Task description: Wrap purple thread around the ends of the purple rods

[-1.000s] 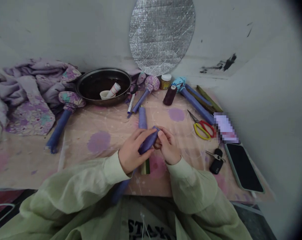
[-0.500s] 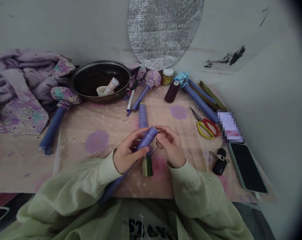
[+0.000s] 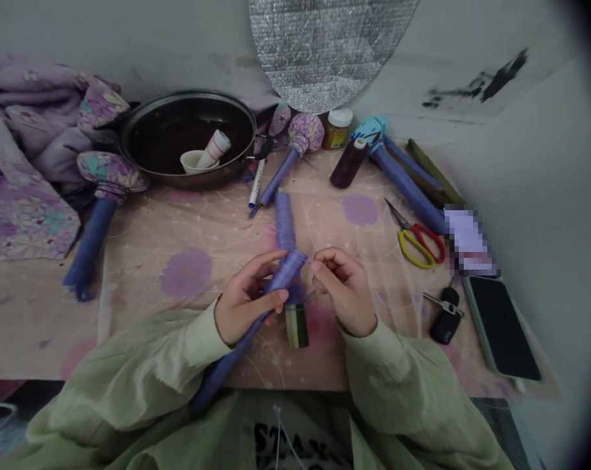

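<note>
My left hand (image 3: 246, 301) is wrapped around a long stick bound in purple thread (image 3: 276, 282), which slants from my lap up toward the table's middle. My right hand (image 3: 345, 297) sits just right of the stick's tip with thumb and forefinger pinched together, apparently on a fine thread I can barely see. Under both hands lies a second purple-wrapped stick (image 3: 286, 228) with a bare green end (image 3: 296, 325), flat on the patterned tablecloth (image 3: 188, 241).
A black pan (image 3: 178, 134) holds a cup and a white spool. Cloth-headed purple sticks (image 3: 97, 215), a marker (image 3: 256, 186), dark thread spool (image 3: 345, 166), jar (image 3: 337, 127), scissors (image 3: 417, 240), key fob (image 3: 445, 320), phone (image 3: 501, 326) and purple fabric (image 3: 26, 163) lie around.
My right hand has pulled a little to the right, away from the stick's tip, with fingers pinched. The camera has tilted down slightly; my left hand keeps its grip.
</note>
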Motion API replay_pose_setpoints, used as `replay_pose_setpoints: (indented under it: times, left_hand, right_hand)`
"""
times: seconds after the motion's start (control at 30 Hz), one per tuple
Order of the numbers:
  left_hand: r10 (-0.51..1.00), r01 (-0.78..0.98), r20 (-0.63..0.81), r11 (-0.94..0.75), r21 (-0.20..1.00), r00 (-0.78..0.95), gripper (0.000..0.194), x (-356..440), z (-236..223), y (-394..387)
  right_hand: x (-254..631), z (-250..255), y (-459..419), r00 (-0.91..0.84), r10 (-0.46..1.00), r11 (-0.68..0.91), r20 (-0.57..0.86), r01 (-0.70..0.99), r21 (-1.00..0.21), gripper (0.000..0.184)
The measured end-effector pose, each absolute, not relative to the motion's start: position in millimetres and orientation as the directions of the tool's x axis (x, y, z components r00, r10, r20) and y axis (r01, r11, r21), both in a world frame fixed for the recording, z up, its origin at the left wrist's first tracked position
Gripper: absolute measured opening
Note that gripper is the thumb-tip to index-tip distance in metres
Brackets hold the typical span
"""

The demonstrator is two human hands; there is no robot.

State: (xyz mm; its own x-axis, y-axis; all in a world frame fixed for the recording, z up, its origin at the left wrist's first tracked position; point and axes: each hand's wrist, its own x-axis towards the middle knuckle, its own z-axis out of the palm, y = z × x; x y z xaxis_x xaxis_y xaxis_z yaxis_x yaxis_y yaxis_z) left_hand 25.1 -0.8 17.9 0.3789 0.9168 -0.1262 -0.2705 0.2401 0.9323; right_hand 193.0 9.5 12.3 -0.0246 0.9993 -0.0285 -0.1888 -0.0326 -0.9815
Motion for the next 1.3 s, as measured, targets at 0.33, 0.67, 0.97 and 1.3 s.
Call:
replay_pose_setpoints:
  times: [0.33,0.67,0.97,1.3]
  left_hand:
    - [0.893,-0.372,-0.12,0.299,0.879,0.434,0.05,21.6,15.8,0.0]
    - [0.767,-0.494,-0.175,0.551,0.673,0.617,0.041,18.3,18.1,6.9]
    - [0.674,-0.46,-0.16,0.639,0.616,0.721,0.031,12.6,18.6,14.1]
    - [0.587,-0.375,-0.117,0.645,0.666,0.801,0.023,10.3,25.5,16.9]
  right_hand:
    - [193.4,12.8,8.4,-0.065,0.997,-0.054,-0.042,-0.211,-0.976,0.014]
    - [193.4,14.1,9.2,-0.091,0.996,-0.037,-0.02,-0.193,-0.981,0.012]
    - [191.4,15.9,8.9,-0.132,0.989,-0.092,-0.06,-0.247,-0.965,0.018]
    - [190.8,16.5,7.3,-0.176,0.982,-0.119,-0.074,-0.26,-0.958,0.026]
